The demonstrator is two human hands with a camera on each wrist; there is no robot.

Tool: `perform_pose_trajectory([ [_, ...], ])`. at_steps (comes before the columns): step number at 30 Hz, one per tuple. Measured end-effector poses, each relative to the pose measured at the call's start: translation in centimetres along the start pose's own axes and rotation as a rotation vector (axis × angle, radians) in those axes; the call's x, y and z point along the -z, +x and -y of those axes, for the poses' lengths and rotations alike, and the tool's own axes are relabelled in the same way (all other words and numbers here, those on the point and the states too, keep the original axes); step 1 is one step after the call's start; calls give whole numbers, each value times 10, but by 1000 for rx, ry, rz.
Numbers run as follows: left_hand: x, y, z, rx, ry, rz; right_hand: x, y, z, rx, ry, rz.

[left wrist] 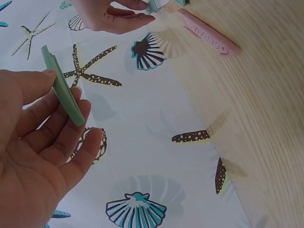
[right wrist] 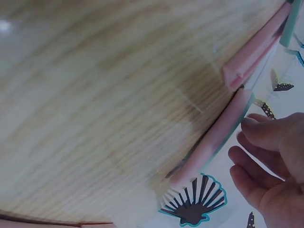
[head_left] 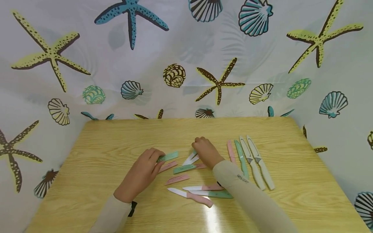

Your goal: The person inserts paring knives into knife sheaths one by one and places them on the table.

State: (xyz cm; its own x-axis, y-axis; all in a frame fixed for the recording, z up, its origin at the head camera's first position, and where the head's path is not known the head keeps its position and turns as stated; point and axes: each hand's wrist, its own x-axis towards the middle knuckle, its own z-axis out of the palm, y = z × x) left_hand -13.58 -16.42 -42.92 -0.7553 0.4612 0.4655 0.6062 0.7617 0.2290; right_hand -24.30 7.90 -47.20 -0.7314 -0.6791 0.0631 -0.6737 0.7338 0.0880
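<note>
My left hand [head_left: 142,173] pinches a green knife sheath [left wrist: 66,90] between thumb and fingers. My right hand [head_left: 206,152] has its fingers curled at the green handle of a paring knife [head_left: 189,158] with a white blade. Another white blade lies beside it, its handle hidden under that hand. In the right wrist view a pink handle [right wrist: 216,135] lies close to the right fingertips, along a green edge. Between the hands are a pink sheath [head_left: 167,167], a green sheath [head_left: 184,169] and a second pink sheath [head_left: 200,166], partly covered.
Nearer me lie a pink sheath [head_left: 177,179], a pink-handled knife [head_left: 199,198], a green-handled knife [head_left: 220,194] and another pink-handled knife [head_left: 211,187]. A pink knife [head_left: 231,150], a green knife [head_left: 241,158] and two beige knives [head_left: 256,173] stand in a row at right. Patterned cloth surrounds the wooden table [head_left: 122,139].
</note>
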Motion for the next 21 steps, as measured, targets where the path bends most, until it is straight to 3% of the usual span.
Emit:
perform_pose_trajectory([
  [12,0,-2,-3,-26,-3,-17,3,2,0,-61,164,80],
  [21,-1,-3,-2,-34,-1,-23,-1,4,2,-11,41,129],
])
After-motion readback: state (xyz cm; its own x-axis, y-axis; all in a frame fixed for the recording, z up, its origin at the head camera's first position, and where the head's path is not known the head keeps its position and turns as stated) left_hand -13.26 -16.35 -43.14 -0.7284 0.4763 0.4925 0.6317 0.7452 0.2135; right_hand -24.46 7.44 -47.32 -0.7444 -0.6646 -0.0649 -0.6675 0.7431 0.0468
